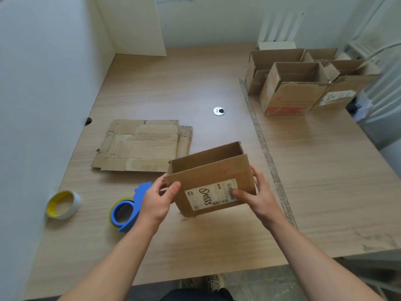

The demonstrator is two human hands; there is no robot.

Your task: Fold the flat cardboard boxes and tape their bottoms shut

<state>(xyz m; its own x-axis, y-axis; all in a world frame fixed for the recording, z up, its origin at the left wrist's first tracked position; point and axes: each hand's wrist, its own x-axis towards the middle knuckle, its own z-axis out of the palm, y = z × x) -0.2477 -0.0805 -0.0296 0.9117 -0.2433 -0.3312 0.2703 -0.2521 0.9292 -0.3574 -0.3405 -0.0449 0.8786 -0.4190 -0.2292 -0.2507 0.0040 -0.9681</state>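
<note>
A small brown cardboard box (208,170) with a white shipping label stands opened out, its top open, tilted slightly above the wooden table (173,88). My left hand (159,198) grips its left end, thumb on the front face. My right hand (258,195) grips its right end, thumb pressed on the label. A flat stack of unfolded cardboard (143,145) lies behind and to the left. A blue tape dispenser (128,210) lies on the table just left of my left wrist.
A roll of tape with a yellow core (64,204) sits near the left wall. Several folded open boxes (303,83) stand at the back right. A round cable grommet (218,111) is set in the table's middle. A seam strip (263,140) runs across the tabletop.
</note>
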